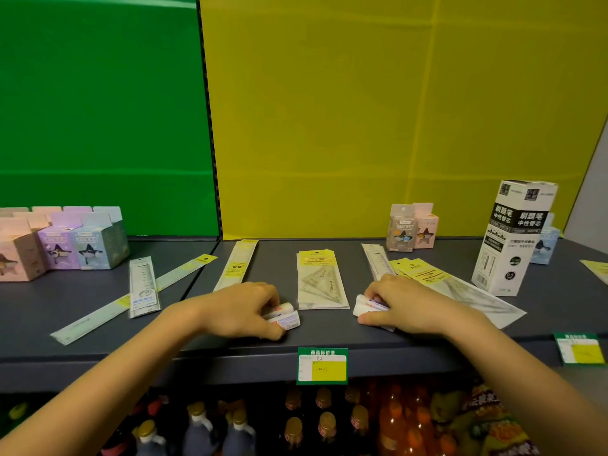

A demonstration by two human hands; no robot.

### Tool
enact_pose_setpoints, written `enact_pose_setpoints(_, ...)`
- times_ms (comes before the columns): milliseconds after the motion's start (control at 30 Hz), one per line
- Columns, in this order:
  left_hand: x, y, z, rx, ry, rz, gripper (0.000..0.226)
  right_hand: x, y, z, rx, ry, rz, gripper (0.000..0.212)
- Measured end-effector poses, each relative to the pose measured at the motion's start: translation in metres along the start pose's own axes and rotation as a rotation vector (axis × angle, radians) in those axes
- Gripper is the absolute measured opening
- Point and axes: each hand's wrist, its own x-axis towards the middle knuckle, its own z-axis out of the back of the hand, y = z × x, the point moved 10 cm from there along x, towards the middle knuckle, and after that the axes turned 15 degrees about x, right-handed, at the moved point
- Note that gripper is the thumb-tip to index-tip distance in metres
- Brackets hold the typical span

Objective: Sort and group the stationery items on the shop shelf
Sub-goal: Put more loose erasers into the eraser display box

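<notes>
Erasers (285,319) (white) sit gripped in left hand (241,309) and right hand (406,304).

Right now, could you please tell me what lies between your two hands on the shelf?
The head view shows a clear plastic packet of triangular set squares with a yellow header between the left hand and the right hand, each gripping small white erasers.

Left hand (245,309) grips two erasers (284,318) on shelf (204,340). Right hand (406,304) grips eraser stack (368,306). Set-square packet (320,279) between hands.
</notes>
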Motion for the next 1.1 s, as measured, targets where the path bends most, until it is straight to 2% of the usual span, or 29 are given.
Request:
enact_pose_setpoints(100,0.005,-0.001,-0.003,0.011,0.072,0.007,0.027,0.003,0.002,-0.001,-0.054,0.046,-0.036,0.05)
enact_pose_setpoints(200,0.007,-0.004,0.002,0.054,0.056,-0.011,0.029,0.0,0.005,-0.005,-0.069,0.097,-0.039,0.026)
enact_pose_setpoints(300,0.008,-0.007,0.006,0.067,0.023,-0.02,0.036,-0.005,0.011,-0.008,-0.092,0.081,0.003,0.028)
enact_pose_setpoints(433,0.005,-0.006,0.008,0.029,0.005,-0.01,0.032,-0.009,0.017,-0.005,-0.131,0.012,0.054,0.027)
enact_pose_setpoints(500,0.002,0.0,0.007,-0.066,-0.009,-0.003,0.028,-0.013,0.019,-0.002,-0.097,-0.037,0.082,0.025)
enact_pose_setpoints(600,-0.005,0.011,0.007,-0.288,-0.04,0.033,0.037,-0.017,0.02,0.002,0.065,-0.109,0.1,0.021)
enact_pose_setpoints(700,-0.013,0.017,0.009,-0.603,-0.072,0.048,0.013,-0.017,0.024,0.008,0.18,-0.155,0.134,0.018)
enact_pose_setpoints(833,-0.025,0.035,0.01,-0.89,-0.143,0.095,0.015,-0.013,0.038,0.015,0.322,-0.177,0.233,0.012)
enact_pose_setpoints(1000,-0.057,0.069,0.0,-1.126,-0.22,0.301,0.017,0.002,0.062,0.012,0.423,-0.163,0.307,0.026)
enact_pose_setpoints(1100,-0.093,0.101,-0.01,-1.182,-0.306,0.451,0.02,0.014,0.087,0.003,0.463,-0.103,0.36,0.025)
